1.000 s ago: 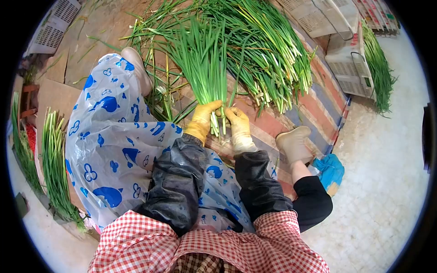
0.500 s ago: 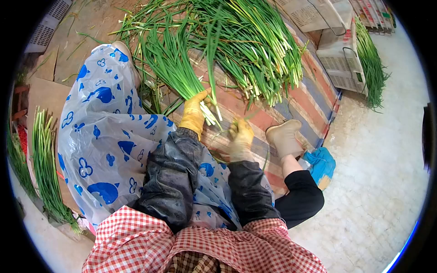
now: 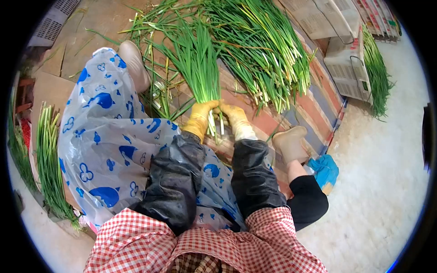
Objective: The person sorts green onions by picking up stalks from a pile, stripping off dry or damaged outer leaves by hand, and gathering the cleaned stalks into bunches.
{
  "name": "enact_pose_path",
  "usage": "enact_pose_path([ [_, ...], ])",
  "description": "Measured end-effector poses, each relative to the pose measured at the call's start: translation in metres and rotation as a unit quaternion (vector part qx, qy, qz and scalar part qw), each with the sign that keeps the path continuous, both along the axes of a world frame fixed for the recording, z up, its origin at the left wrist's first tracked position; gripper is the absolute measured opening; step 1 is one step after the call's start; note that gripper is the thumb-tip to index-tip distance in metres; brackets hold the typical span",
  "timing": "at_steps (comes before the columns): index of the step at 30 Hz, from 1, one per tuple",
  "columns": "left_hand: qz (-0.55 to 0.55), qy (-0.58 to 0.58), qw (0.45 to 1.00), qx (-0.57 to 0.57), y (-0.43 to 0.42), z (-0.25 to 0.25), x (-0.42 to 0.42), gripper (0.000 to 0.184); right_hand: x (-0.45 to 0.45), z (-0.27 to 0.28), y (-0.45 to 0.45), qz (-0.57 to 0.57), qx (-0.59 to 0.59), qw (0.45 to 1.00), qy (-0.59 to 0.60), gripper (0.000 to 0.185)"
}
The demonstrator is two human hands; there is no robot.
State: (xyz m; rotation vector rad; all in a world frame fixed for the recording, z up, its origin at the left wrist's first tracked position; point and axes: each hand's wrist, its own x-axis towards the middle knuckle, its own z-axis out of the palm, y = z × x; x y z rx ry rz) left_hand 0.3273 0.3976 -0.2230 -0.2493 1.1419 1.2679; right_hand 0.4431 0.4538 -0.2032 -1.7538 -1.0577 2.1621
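Observation:
A bunch of long green stalks (image 3: 198, 68) points away from me, its white ends toward my lap. My left hand (image 3: 199, 119), in a yellow glove, is closed round the bunch just above those ends. At its right side my right hand (image 3: 233, 119), also yellow-gloved, pinches the same stalks, and the fingertips of both hands meet. Beyond and to the right lies a large pile of green stalks (image 3: 264, 54) on a striped sheet (image 3: 314, 113). Loose stalks and scraps (image 3: 159, 91) lie to the left of the held bunch.
White crates (image 3: 348, 68) stand at the upper right, one with green stalks (image 3: 377, 73). A grey crate (image 3: 54, 22) is at the upper left. More stalks (image 3: 51, 159) lie at the left. Pale boots (image 3: 134, 66) flank the work area, with a blue bag (image 3: 325, 170) at the right.
Half a second ago my right hand was apart from the bunch; now it is back on the stalks beside my left hand. The bunch has swung from a leftward slant to more upright in view.

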Motion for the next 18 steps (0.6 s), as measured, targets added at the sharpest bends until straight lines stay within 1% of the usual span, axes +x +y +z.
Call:
enact_pose_path([
  [2, 0.028, 0.035, 0.999, -0.029, 0.004, 0.001, -0.003, 0.015, -0.011, -0.006, -0.001, -0.016, 0.042, 0.999, 0.008, 0.028],
  [3, 0.077, 0.043, 0.995, -0.049, 0.006, 0.0, -0.003, 0.013, -0.019, -0.006, -0.006, -0.092, 0.034, 0.994, 0.052, 0.024],
  [4, 0.081, 0.043, 0.995, -0.049, 0.006, -0.001, -0.002, 0.013, -0.023, -0.006, -0.011, -0.088, 0.035, 0.994, 0.053, 0.024],
  [6, 0.095, -0.015, 0.994, -0.057, 0.005, -0.002, 0.001, 0.015, -0.027, -0.001, -0.02, -0.219, 0.041, 0.971, 0.087, 0.017],
  [7, 0.101, -0.044, 0.992, -0.065, 0.005, 0.0, 0.003, 0.012, -0.029, 0.005, -0.022, -0.229, 0.051, 0.968, 0.083, 0.015],
  [8, 0.103, -0.042, 0.992, -0.064, 0.005, -0.005, 0.004, 0.012, -0.032, 0.005, -0.021, -0.228, 0.051, 0.969, 0.085, 0.015],
  [10, 0.144, -0.057, 0.986, -0.066, 0.004, -0.01, 0.007, 0.012, -0.037, 0.004, -0.017, -0.27, 0.174, 0.941, 0.106, 0.016],
  [12, 0.141, -0.05, 0.985, -0.087, 0.001, -0.011, 0.006, 0.012, -0.032, -0.01, 0.002, -0.291, 0.245, 0.921, 0.078, 0.014],
  [14, 0.137, -0.022, 0.983, -0.118, -0.004, -0.015, 0.005, 0.013, -0.033, 0.019, 0.021, -0.304, 0.23, 0.921, 0.079, 0.015],
  [16, 0.146, -0.031, 0.981, -0.124, -0.015, -0.027, 0.006, 0.013, -0.024, 0.05, 0.048, -0.265, 0.333, 0.902, 0.075, 0.017],
  [18, 0.112, 0.142, 0.968, -0.171, -0.026, -0.05, 0.007, 0.013, -0.03, 0.106, 0.059, -0.305, 0.396, 0.866, 0.031, 0.021],
])
